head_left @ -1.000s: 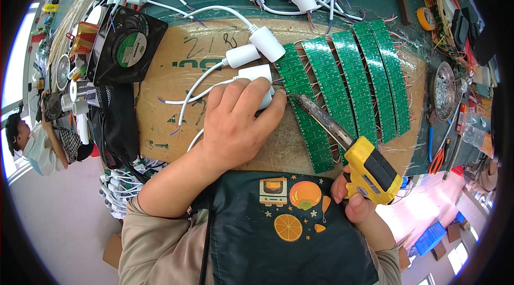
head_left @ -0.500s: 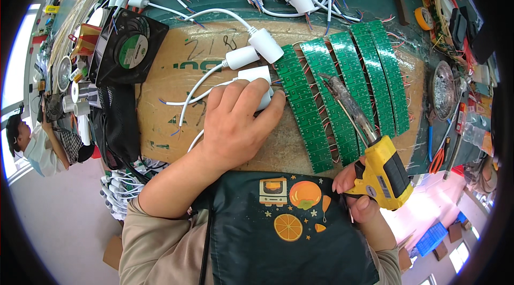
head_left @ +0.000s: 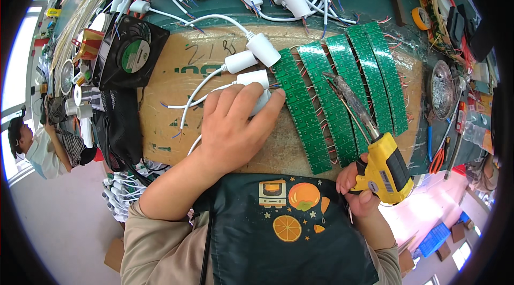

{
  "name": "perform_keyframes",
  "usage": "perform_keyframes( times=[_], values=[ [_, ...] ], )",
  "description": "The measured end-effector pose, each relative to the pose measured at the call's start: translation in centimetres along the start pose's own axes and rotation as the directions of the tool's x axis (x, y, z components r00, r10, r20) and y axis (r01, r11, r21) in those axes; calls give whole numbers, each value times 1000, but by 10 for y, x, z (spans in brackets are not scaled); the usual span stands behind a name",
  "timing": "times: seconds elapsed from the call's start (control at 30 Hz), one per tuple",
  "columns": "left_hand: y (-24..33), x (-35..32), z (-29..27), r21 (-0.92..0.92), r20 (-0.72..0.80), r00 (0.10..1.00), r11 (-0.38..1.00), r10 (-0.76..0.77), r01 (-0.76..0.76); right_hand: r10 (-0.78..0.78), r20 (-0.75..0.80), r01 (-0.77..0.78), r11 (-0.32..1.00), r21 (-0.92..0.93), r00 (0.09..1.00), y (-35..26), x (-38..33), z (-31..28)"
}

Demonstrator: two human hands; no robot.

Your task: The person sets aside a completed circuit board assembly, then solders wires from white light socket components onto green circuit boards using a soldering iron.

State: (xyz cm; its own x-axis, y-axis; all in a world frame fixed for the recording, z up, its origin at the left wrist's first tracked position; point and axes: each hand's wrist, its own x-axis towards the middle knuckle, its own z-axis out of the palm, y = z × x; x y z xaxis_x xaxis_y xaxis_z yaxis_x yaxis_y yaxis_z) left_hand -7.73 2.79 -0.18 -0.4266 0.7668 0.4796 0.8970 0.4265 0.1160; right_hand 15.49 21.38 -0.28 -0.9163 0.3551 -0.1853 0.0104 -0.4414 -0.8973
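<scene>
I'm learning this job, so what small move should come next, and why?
Probably ease the tip of the gun left to the leftmost board: the left hand holds a connector beside its edge, where wire ends show, while the tip appears to be over the second board.

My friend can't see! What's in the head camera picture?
A person's right hand holds a yellow-and-black soldering gun over five green circuit-board strips, while the left hand grips a white cylindrical cable end beside them. White cables are heaped behind, and a black fan stands at left.
</scene>
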Motion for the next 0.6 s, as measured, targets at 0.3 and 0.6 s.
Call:
perform_keyframes(
  times=[0.3,0.6],
  values=[
    [-12,-12,-28,-170,190,957,953,-217,250,55,-53,-52,997,54,997,-1,-1,1],
    [-18,33,-55,23,114,990,996,81,-84,52,-63,-46,994,95,997,2,-2,-1]
  ],
)
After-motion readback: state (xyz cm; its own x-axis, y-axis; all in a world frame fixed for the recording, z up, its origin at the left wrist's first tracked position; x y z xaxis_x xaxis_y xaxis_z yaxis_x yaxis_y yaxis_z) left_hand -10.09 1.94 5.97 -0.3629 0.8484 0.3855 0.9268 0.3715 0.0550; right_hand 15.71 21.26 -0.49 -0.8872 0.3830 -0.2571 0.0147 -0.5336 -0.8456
